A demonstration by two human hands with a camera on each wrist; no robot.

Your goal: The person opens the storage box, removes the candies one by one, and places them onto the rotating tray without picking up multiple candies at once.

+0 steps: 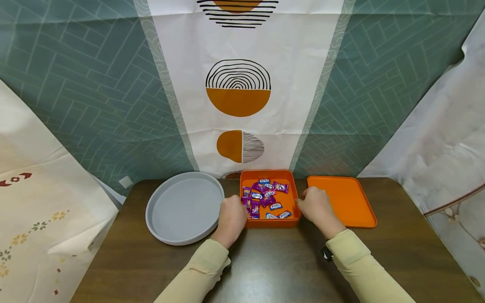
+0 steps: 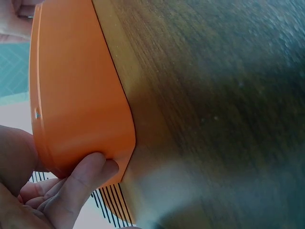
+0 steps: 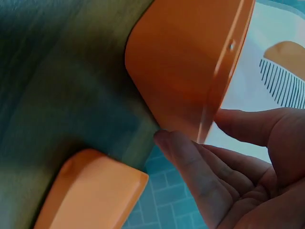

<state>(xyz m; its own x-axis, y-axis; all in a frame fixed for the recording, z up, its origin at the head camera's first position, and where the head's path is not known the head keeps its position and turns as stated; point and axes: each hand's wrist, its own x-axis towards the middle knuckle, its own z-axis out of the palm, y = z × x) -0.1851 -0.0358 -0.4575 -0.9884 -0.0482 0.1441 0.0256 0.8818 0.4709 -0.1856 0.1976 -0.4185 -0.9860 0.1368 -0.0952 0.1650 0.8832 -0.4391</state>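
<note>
An orange box [image 1: 270, 224] on the dark wooden table holds several small wrapped candies [image 1: 257, 195] in purple and blue wrappers. My left hand [image 1: 232, 216] grips its left side near the front corner. In the left wrist view, the fingers [image 2: 88, 174] of that hand lie against the outer wall, and the thumb is at the rim. My right hand [image 1: 316, 208] holds the opposite side. The right wrist view has its thumb [image 3: 243, 125] at the rim and its fingers [image 3: 188, 157] along the outside of the box. Parts of both hands' contact are hidden.
Left of the box stands a round grey tray [image 1: 185, 208]. A flat orange lid or tray [image 1: 346, 202] lies to the right, close to my right hand. Behind the table [image 1: 265, 269] hangs a patterned cloth [image 1: 242, 105].
</note>
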